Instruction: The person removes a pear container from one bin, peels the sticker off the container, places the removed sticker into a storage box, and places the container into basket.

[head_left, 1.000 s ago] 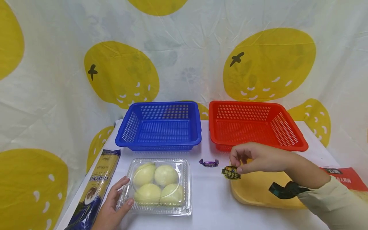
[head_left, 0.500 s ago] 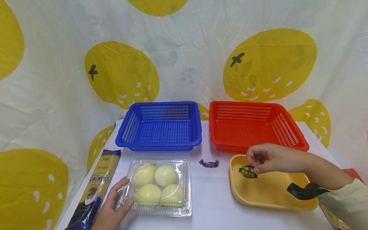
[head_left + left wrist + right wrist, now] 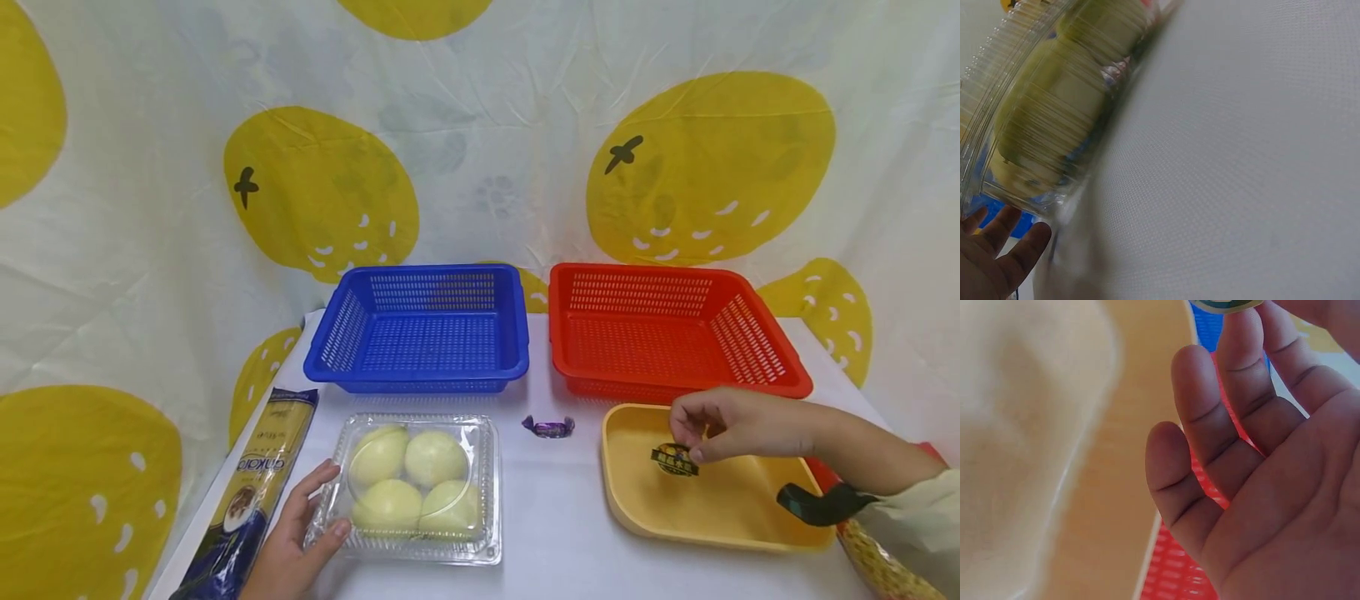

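Observation:
In the head view the left hand (image 3: 300,533) rests its spread fingers and thumb against the left side of a closed clear plastic box (image 3: 491,500) with several pale yellow-green round fruits (image 3: 386,504). The left wrist view shows its fingertips at the end of the clear box (image 3: 1047,119). Over the yellow tray (image 3: 720,517), the right hand (image 3: 742,429) pinches a small dark label with gold lettering (image 3: 675,460) between thumb and fingers. A dark strip (image 3: 821,504) hangs at the right wrist. Only the label's edge (image 3: 1225,306) shows in the right wrist view.
A blue basket (image 3: 427,386) and a red basket (image 3: 675,387) stand side by side at the back. A purple wrapped candy (image 3: 549,427) lies between box and tray. At the left is a long pasta packet (image 3: 251,492); another packet (image 3: 877,558) lies partly under the right sleeve.
The right hand has moved to the right with the label, from the tray's left edge to above its inside, uncovering more of the tray. The left hand has stayed at the box.

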The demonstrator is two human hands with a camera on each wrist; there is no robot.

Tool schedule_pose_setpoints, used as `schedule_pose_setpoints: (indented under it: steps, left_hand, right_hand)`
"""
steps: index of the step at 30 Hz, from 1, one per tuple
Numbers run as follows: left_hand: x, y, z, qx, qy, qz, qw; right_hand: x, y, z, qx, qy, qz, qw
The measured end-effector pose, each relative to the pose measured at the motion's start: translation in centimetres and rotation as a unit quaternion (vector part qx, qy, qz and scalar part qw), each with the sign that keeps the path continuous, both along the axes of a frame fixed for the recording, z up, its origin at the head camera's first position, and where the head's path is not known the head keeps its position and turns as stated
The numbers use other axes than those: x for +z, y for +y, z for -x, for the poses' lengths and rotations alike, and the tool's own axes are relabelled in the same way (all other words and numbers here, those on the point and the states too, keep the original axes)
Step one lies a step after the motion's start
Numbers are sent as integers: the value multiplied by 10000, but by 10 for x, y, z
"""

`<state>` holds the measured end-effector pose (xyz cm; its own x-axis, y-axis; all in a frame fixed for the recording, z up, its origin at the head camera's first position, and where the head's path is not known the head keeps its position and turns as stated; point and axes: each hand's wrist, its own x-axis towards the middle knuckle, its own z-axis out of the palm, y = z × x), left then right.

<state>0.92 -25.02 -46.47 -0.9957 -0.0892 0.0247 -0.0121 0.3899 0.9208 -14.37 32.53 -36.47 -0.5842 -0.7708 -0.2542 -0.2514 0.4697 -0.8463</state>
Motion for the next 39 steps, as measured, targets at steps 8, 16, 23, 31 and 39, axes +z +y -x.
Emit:
schedule_pose_setpoints:
  steps: [8,16,23,31,39]
  left_hand:
    - [0,1,0,63,-90,-23,9999]
    - [-1,1,0,58,-65,-3,10000]
    - [-1,1,1,79,-119,66,9999]
    - [-1,1,2,91,-233,30,9997]
    - [0,1,1,78,-263,2,9996]
  right_hand:
    - [-22,1,1,35,-35,-210,9998]
    - [-43,1,1,69,-164,-337,9993]
    - [-58,2,-1,83,-200,-330,9992]
    - [-65,2,-1,109,-221,-282,9993]
    - [-69,2,-3,-102,-148,-594,9981]
